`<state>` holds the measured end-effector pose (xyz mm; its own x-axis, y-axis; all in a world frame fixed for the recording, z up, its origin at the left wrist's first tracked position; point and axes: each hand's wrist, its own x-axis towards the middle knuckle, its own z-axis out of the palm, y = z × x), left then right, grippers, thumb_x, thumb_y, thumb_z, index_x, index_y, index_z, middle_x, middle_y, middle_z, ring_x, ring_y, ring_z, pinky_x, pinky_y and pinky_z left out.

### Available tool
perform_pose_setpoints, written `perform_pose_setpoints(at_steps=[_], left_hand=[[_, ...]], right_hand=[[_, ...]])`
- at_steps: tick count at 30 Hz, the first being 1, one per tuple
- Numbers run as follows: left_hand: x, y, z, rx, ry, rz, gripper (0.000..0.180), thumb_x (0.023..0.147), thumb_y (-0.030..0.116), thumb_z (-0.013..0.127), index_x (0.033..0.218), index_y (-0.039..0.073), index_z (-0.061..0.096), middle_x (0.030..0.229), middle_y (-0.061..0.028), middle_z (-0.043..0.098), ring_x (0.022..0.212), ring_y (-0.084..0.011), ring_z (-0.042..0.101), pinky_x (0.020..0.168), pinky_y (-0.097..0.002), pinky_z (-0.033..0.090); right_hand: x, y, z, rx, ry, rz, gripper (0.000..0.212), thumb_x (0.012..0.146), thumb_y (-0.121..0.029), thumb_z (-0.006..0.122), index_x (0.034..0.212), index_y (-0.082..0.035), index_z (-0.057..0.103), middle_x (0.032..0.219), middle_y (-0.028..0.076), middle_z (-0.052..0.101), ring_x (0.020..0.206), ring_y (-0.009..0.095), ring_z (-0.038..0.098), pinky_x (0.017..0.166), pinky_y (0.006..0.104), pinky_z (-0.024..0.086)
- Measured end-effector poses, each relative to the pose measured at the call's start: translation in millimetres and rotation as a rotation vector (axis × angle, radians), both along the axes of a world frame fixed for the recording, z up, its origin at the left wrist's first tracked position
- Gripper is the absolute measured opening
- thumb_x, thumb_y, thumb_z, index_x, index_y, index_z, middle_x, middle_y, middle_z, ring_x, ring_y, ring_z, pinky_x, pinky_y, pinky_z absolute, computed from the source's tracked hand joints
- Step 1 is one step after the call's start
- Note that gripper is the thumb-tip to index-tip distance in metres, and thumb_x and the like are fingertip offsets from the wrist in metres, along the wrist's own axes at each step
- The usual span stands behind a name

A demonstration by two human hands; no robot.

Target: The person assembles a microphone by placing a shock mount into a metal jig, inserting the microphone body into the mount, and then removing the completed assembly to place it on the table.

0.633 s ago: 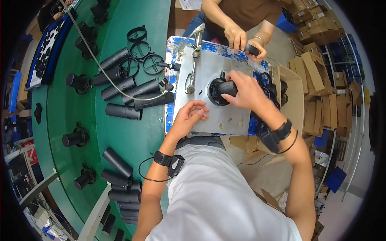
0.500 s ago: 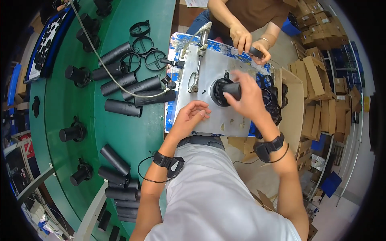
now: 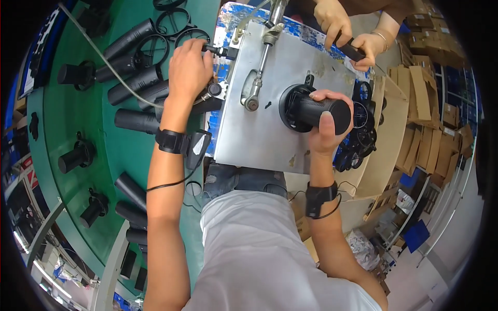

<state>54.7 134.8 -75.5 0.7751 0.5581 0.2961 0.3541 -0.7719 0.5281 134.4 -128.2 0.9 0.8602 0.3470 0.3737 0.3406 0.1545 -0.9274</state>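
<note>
My right hand (image 3: 332,122) is closed around a black cylindrical tube (image 3: 316,114), thumb on the near side and fingers over the far side. The tube lies tilted toward me and to the right, its inner end at a round black ring base (image 3: 290,106) with a small upright tab on the metal plate (image 3: 244,137). My left hand (image 3: 192,70) is over the green surface, left of the plate, with its back up and fingers bent down beside a black spoked ring (image 3: 193,32). Its fingertips are hidden, so whether it grips the ring cannot be seen.
A metal cylinder with a rod (image 3: 263,62) lies across the plate, near a small black piece (image 3: 268,105). Black tubes (image 3: 136,85) lie to the left, and several black rings (image 3: 358,140) to the right. Across the plate, another person's hands (image 3: 353,44) hold a black part.
My left hand has moved from the plate's near edge, left and away from me, to the rings. My right hand has closed round the tube, which now tilts further toward me. The view has shifted.
</note>
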Motion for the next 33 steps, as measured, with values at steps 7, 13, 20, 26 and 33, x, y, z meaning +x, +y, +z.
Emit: perform_pose_setpoints(at_steps=[7,13,20,26,33], left_hand=[[-1,-6,4,0.020,0.104,-0.008,0.026,0.085,0.021,0.054,0.096,0.004,0.071,0.098,-0.0128,0.067,0.093,-0.0327,0.060,0.081,-0.0443,0.047],[5,-11,15,-0.100,0.201,0.029,0.032,0.083,0.025,0.052,0.097,0.004,0.071,0.101,-0.0157,0.066,0.094,-0.0357,0.061,0.084,-0.0466,0.047],[-23,4,61,-0.278,-0.292,0.068,0.025,0.088,0.018,0.059,0.106,0.002,0.065,0.105,-0.0145,0.066,0.101,-0.0302,0.063,0.088,-0.0381,0.048],[-114,-70,203,-0.319,-0.442,-0.363,0.074,0.064,0.034,0.083,0.125,0.003,0.053,0.117,-0.0148,0.060,0.114,-0.0340,0.055,0.102,-0.0447,0.038],[-254,-35,138,-0.496,-0.438,0.565,0.072,0.068,0.032,0.084,0.119,-0.005,0.051,0.109,-0.0204,0.063,0.100,-0.0348,0.063,0.090,-0.0421,0.048]], right_hand=[[-1,3,-4,-0.052,-0.070,-0.117,0.047,0.081,-0.035,0.065,0.104,0.004,0.052,0.086,0.018,0.061,0.082,0.026,0.060,0.082,0.0392,0.050],[0,-3,-4,-0.006,-0.091,-0.098,0.046,0.081,-0.034,0.064,0.103,0.004,0.052,0.085,0.017,0.062,0.081,0.026,0.060,0.080,0.0386,0.051],[27,-15,151,0.395,-0.196,0.202,0.060,0.078,-0.052,0.056,0.105,0.001,0.053,0.086,0.014,0.056,0.085,0.028,0.053,0.084,0.0409,0.043],[-67,82,166,-0.090,0.125,0.527,0.079,0.075,-0.067,0.066,0.108,0.001,0.048,0.093,0.014,0.055,0.091,0.024,0.055,0.085,0.0384,0.045],[-120,100,125,-0.467,-0.069,0.915,0.073,0.080,-0.048,0.068,0.130,0.002,0.050,0.141,0.019,0.041,0.133,0.031,0.039,0.109,0.0405,0.031]])
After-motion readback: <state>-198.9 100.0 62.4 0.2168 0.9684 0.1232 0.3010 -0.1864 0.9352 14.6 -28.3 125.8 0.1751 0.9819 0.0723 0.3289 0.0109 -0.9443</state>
